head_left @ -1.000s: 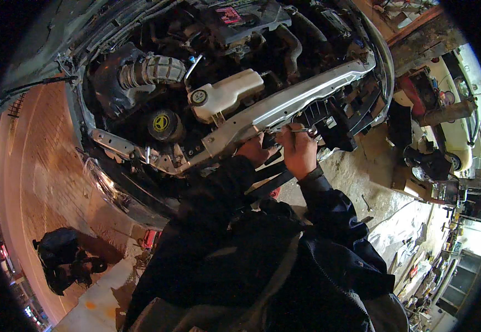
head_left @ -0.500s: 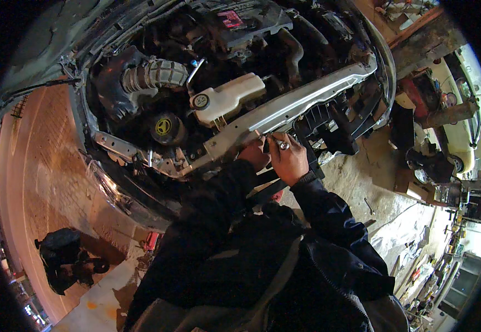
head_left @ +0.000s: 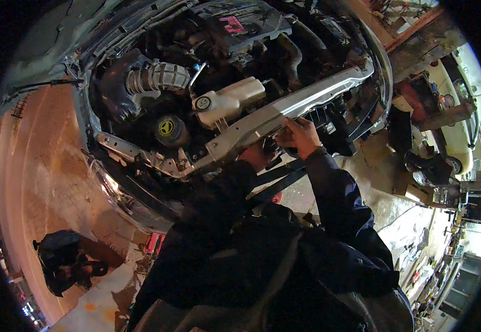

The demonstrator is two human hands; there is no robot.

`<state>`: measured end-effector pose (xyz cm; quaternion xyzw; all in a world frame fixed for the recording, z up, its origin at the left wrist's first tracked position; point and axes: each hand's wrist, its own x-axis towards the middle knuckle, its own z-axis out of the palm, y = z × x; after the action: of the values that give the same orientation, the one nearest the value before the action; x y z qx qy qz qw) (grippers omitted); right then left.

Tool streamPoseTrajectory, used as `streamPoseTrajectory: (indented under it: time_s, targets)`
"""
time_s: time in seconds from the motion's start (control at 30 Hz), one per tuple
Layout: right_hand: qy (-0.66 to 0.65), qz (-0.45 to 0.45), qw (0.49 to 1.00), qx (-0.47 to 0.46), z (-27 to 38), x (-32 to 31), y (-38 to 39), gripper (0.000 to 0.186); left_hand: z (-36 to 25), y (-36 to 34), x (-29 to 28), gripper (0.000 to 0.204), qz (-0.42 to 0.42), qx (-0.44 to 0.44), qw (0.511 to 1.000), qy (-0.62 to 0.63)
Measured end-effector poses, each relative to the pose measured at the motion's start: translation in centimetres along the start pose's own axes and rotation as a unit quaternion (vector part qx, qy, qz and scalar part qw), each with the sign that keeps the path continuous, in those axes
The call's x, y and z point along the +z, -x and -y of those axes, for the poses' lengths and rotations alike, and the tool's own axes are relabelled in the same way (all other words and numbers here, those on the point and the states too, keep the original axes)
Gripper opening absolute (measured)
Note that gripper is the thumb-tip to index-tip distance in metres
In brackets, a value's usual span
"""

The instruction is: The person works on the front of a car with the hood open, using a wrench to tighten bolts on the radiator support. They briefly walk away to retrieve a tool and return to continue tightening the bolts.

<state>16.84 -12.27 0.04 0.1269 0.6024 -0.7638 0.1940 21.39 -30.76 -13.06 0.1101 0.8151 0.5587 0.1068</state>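
Note:
Both my hands are at the front edge of a silver metal crossbar [head_left: 240, 133] across the front of an open car engine bay. My right hand [head_left: 302, 137] is bent at the bar's lower edge, its thumb and fingers drawn together; whatever is between them is too dark to name. Just left of it, my left hand [head_left: 257, 156] reaches in below the bar, with its fingertips hidden in shadow. Behind the bar sits a whitish plastic reservoir [head_left: 232, 99] with a black cap. A black round cap with a yellow mark [head_left: 166, 128] is to its left.
A ribbed intake hose [head_left: 160, 77] and an engine cover [head_left: 251, 25] lie farther back. Dark straps or bars [head_left: 276, 180] cross below my hands. A black object [head_left: 66, 260] stands on the ground at left, a red item [head_left: 153, 243] nearer. Car parts and tools lie at right.
My right hand has moved up and right along the crossbar, and the shiny metal piece seen at its fingers is out of sight. My left hand stays nearly in place.

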Motion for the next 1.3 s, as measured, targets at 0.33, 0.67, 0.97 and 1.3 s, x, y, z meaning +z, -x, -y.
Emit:
streamPoseTrajectory:
  time_s: [0.33, 0.67, 0.97, 1.3]
  targets:
    - [0.339, -0.095, 0.885, -0.304, -2.1, 2.3, 4.7, 0.022, -5.8, 0.8, -2.7, 0.102, 0.084, -0.178, 0.973, -0.118]
    - [0.528, -0.07, 0.736, -0.419, -2.6, 3.6, 5.0, 0.015, -3.8, 0.5, -2.2, 0.099, 0.094, -0.154, 0.978, -0.105]
    - [0.536, -0.021, 0.729, -0.425, -3.1, 4.1, 5.1, 0.014, -8.0, 1.8, -3.5, 0.062, 0.087, -0.119, 0.956, -0.252]
    - [0.495, 0.037, 0.78, -0.381, -2.5, 2.9, 4.8, 0.035, -19.4, 7.3, -6.9, 0.029, -0.3, 0.154, 0.941, 0.0]
